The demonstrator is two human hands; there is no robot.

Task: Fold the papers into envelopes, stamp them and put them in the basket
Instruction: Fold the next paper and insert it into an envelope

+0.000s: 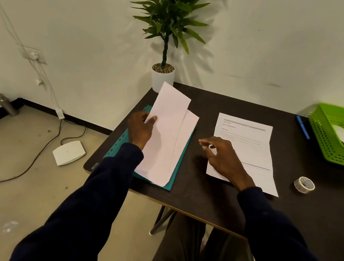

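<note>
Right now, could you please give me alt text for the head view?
A person's left hand holds a folded white paper over a teal folder on a dark table; the right hand is over a printed sheet. A green basket, tape roll and potted plant stand nearby.

Your left sleeve (89, 196) and right sleeve (278, 235), dark navy, long, plain cloth, cuffs ending at the wrists over the table (202, 198), left hand (140, 127) and right hand (221, 156) bare, grey-olive trousers (187, 245) below the table's near edge

Dim warm light, bowed wide-angle edges
</note>
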